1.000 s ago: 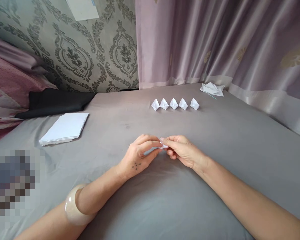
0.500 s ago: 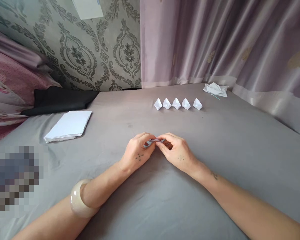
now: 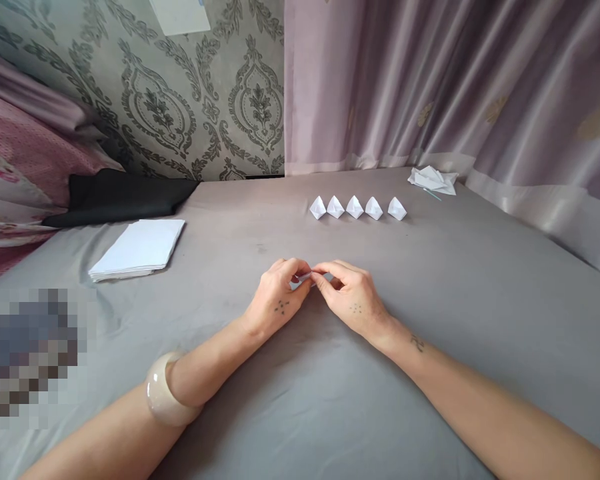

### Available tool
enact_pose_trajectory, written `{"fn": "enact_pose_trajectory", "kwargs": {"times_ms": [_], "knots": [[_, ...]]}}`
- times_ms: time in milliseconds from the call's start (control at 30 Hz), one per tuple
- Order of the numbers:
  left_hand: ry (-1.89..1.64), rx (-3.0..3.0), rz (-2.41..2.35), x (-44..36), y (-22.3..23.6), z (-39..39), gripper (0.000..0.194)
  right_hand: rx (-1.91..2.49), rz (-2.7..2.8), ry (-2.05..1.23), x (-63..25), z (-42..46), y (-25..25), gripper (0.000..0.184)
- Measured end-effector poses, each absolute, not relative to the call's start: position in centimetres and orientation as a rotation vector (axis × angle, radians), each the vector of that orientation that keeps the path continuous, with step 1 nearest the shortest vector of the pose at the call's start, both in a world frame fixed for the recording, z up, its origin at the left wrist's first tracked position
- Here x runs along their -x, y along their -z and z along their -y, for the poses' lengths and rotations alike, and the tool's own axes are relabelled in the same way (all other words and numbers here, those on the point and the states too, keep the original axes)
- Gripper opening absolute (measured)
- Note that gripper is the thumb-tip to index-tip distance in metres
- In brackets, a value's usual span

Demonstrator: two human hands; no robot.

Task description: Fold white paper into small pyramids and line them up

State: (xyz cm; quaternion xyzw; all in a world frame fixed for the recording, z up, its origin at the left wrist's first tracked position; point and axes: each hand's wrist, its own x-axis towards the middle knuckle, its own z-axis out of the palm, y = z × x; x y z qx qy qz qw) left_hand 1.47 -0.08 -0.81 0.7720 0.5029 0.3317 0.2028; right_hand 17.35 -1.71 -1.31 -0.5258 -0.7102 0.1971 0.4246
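My left hand (image 3: pixel 283 293) and my right hand (image 3: pixel 349 293) meet at the fingertips over the grey sheet (image 3: pixel 290 413). Between them they pinch a small folded piece of paper (image 3: pixel 304 276), of which only a thin pale strip shows; the fingers hide the rest. Both hands are closed on it, thumbs against forefingers. Beyond the hands, several white folded paper boats (image 3: pixel 355 208) stand in a row on the sheet.
At the left lies a stack of white paper (image 3: pixel 139 248), with black cloth (image 3: pixel 125 195) behind it. More folded white paper (image 3: pixel 433 180) lies at the back right by the curtain (image 3: pixel 380 87), beside a thin pale-green stick (image 3: pixel 433 195). A blurred patch covers the lower left.
Both hands have shifted slightly, and less of the pinched paper shows on the right side. The view has moved a little; the boats and paper stack stay in place.
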Motion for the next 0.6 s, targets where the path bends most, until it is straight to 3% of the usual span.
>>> {"fn": "enact_pose_trajectory", "kwargs": {"times_ms": [300, 600], "knots": [[-0.927, -2.038, -1.376, -1.72, 0.37, -0.05, 0.004, 1.241, 1.716, -0.579, -17.58, 1.11, 1.48, 0.014], [-0.962, -2.018, -1.321, -1.55, 0.50, -0.10, 0.018, 1.255, 1.692, -0.604, -17.71, 0.85, 1.65, 0.015]]}}
